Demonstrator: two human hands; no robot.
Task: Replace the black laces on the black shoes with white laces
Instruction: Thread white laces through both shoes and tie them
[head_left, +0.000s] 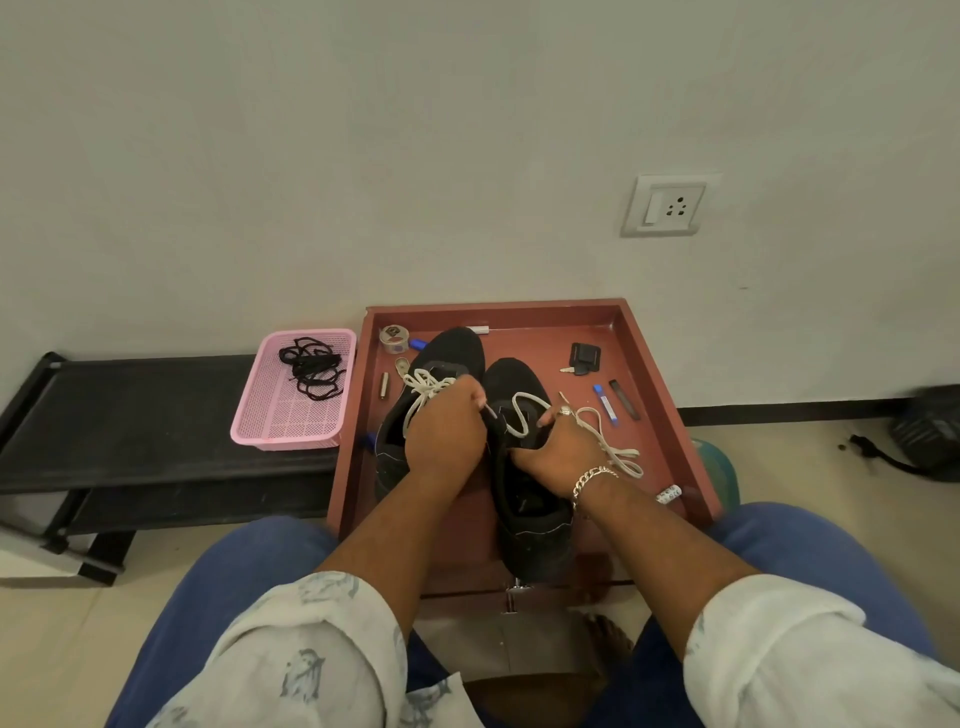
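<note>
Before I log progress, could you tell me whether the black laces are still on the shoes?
No, the black laces lie in the pink basket.

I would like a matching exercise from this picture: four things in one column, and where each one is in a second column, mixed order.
Things:
1. black laces
2. left shoe
3. key
4. wall socket

Places:
A. on the wall, above the red tray
B. in the pink basket
C. in the tray, right of both shoes
D. in the tray, white lace already tied

Pairs: 1-B, 2-D, 3-C, 4-A
</note>
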